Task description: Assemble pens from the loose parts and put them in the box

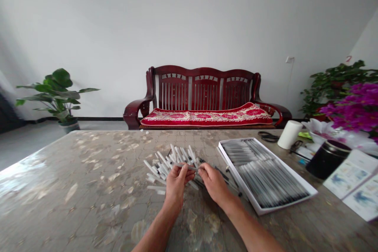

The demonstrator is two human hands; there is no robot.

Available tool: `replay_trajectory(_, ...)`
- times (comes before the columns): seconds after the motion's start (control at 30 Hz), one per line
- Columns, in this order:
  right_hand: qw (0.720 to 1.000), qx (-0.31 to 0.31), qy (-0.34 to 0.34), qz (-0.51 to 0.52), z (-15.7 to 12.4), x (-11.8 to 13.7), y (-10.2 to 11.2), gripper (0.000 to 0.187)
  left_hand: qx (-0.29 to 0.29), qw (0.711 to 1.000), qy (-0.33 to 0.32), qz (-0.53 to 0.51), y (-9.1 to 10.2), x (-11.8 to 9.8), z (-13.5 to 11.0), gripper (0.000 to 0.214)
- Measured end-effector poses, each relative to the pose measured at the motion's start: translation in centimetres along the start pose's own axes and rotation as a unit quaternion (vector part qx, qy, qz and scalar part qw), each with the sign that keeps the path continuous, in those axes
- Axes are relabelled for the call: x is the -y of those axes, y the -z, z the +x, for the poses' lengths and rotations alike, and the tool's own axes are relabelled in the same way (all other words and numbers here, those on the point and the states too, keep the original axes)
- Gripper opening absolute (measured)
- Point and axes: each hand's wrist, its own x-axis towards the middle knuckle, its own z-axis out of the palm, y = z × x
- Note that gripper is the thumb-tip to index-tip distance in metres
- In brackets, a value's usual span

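Note:
My left hand (175,183) and my right hand (213,183) meet over the table, both pinching one slim grey pen (191,167) held crosswise between them. Just beyond the fingers lies a loose pile of white pen caps or barrels (168,161), fanned out on the tabletop. To the right of my right hand sits a flat white box (265,171) packed with rows of several grey pens. A few dark pens (227,175) lie between the pile and the box.
The marbled table (88,173) also bears a white cup (289,134), black scissors (268,136), a black jar (326,159), printed cards (354,183) and purple flowers (354,108) at the right. Behind stand a red wooden bench (203,98) and a potted plant (57,96).

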Motion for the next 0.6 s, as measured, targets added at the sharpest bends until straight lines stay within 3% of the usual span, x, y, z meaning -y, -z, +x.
replay_trajectory(0.13,0.997,-0.001,0.014,-0.071,-0.23,0.59,0.09,0.032,0.008,1.0,-0.003,0.0,0.07,-0.09,0.06,0.042)
replay_trajectory(0.27,0.998,-0.011,0.012,-0.067,-0.1,0.47,0.03,0.035,0.028,1.0,-0.005,0.005,0.13,-0.18,0.07,0.041)
replay_trajectory(0.4,0.995,0.022,-0.051,0.084,0.19,-0.14,-0.16,0.044,0.049,0.999,-0.01,0.008,0.16,-0.39,-0.05,0.04)
replay_trajectory(0.5,0.957,0.093,-0.148,0.231,0.18,-0.31,-0.07,0.051,0.071,0.997,-0.007,0.007,0.17,-0.55,-0.14,0.04)
replay_trajectory(0.6,0.929,0.134,-0.188,0.289,0.02,-0.02,0.13,0.055,0.081,0.997,-0.001,0.005,0.13,-0.59,-0.14,0.039)
